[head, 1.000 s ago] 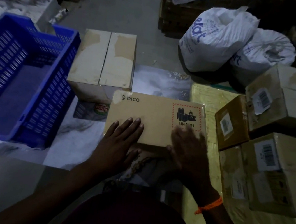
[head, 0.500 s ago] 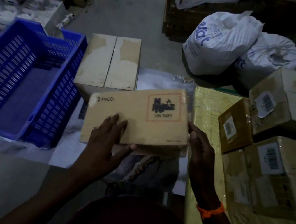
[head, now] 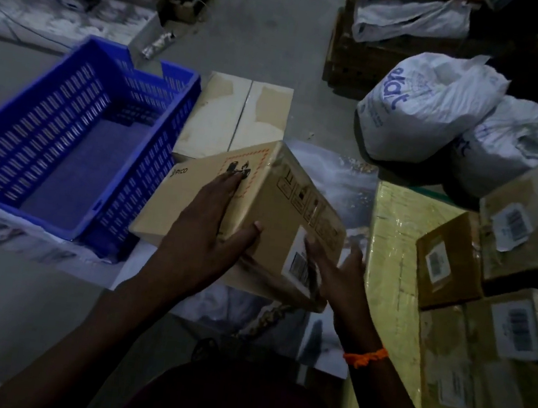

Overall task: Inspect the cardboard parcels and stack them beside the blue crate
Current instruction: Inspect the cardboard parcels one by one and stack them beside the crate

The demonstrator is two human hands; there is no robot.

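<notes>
Dim view looking down from a person's head onto a warehouse floor. At far left sits an empty blue crate (head: 146, 187) with slotted walls. Just right of it, touching its far corner, a flat box (head: 237, 121) lies on the floor with its taped flaps facing up.

In the centre the parcel (head: 279, 215) is held in the air, tilted, its near left corner over the crate's right edge and its far end overlapping the flat box. Its top face carries the word PICO and a red-bordered warning mark; its right side face shows handling symbols and a barcode label.

The left hand (head: 209, 230) grips the parcel: fingers lie spread across the top face, and the thumb wraps over the edge onto the side face. The right hand (head: 337, 274), with an orange band (head: 365, 355) at the wrist, lies against the labelled side with fingers straight and slightly blurred.

Further right, two white sacks (head: 423, 111) sit on the floor. At far right is a pile of boxes (head: 523, 234) with barcode labels, beside a yellowish wrapped slab (head: 392, 240).
</notes>
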